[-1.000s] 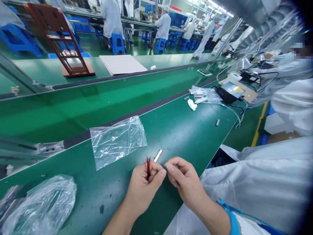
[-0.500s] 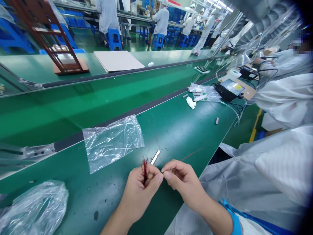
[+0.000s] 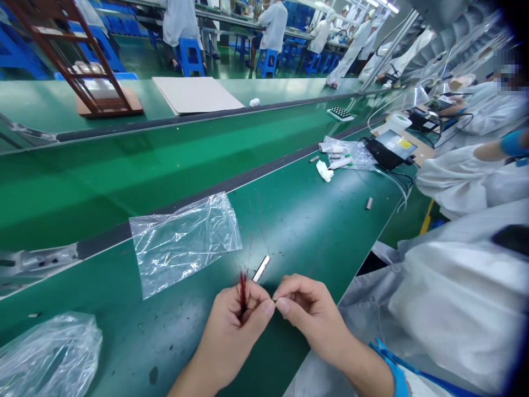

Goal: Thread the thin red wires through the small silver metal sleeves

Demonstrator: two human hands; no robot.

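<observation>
My left hand [image 3: 233, 331] is closed around a bundle of thin red and dark wires [image 3: 242, 289], whose loose ends fan upward. Its thumb and forefinger pinch together at the tips. Close against them, my right hand [image 3: 312, 314] also pinches with thumb and forefinger. Something tiny sits between the fingertips of both hands, too small to make out. Just beyond the left hand, a small silvery strip with a toothed edge [image 3: 262, 269] lies on the green bench [image 3: 306, 220]. Fine loose wires [image 3: 261, 220] lie past it.
A clear plastic bag [image 3: 185, 242] lies left of centre, another bag [image 3: 53, 353] at bottom left. Farther right are white crumpled tissue [image 3: 324, 171], a small metal piece [image 3: 369, 203] and a black device [image 3: 390, 150]. A co-worker's white sleeve [image 3: 458, 171] is at the right.
The hands stay pinched together, almost in place. The view has shifted slightly, so the bags sit farther left. At the right, a co-worker's forearm with a blue band has come into view.
</observation>
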